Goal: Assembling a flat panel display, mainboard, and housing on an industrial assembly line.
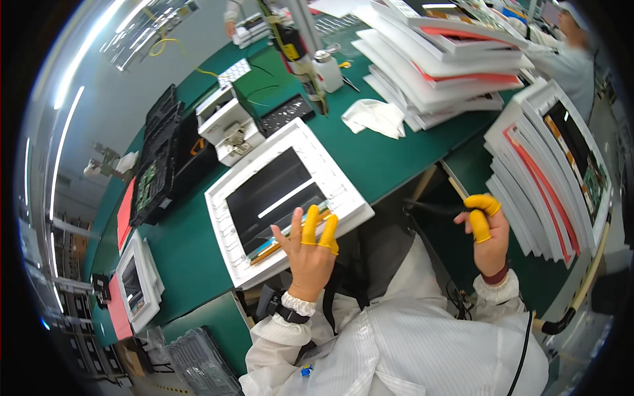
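Note:
A white foam tray (pixel 333 175) lies tilted on the green bench in front of me, with a dark display panel (pixel 267 191) set in it. Along the panel's near edge runs a narrow circuit strip (pixel 265 251). Over that edge is my left hand (pixel 309 264), its fingers spread, with yellow finger cots on two of them; whether the tips touch the panel I cannot tell. My right hand (pixel 489 241), also in yellow finger cots, is held off to the right with curled fingers. A dark, blurred elongated thing (pixel 432 208) reaches its fingertips; its kind is unclear.
White foam trays (pixel 436 59) are piled at the back right; another stack (pixel 528 178) stands at my right. Behind the tray are a white metal fixture (pixel 231 129), black trays (pixel 155 165), a white bottle (pixel 327 71) and a white cloth (pixel 374 117). A smaller framed panel (pixel 139 284) lies left.

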